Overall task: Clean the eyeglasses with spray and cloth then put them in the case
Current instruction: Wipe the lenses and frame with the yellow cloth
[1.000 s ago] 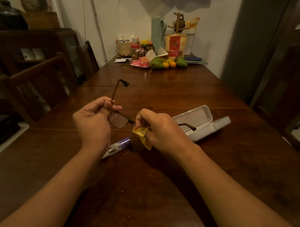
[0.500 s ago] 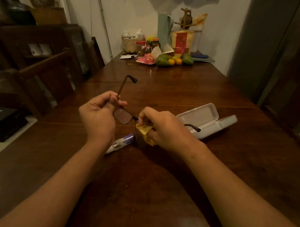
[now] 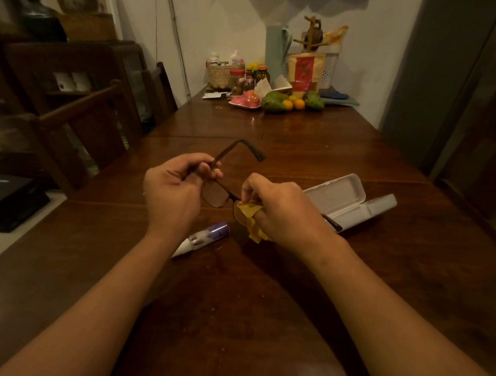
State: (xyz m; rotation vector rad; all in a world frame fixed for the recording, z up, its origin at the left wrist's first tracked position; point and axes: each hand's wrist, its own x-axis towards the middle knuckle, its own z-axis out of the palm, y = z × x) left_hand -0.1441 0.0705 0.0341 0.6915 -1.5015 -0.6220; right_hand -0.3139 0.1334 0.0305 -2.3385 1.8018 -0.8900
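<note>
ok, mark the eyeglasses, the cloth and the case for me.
eyeglasses (image 3: 216,194), head view, on the exposed lens.
cloth (image 3: 250,211), head view, on the yellow fold that shows.
case (image 3: 336,192), head view, on the inside of the open half.

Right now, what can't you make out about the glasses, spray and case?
- Eyeglasses, head view: one lens is hidden under the yellow cloth and right hand; smears on the bare lens are lost in dim light.
- Left hand covers the hinge it holds.
- Spray bottle: label too small to read.
- Case: the inside of its right half faces away.
</note>
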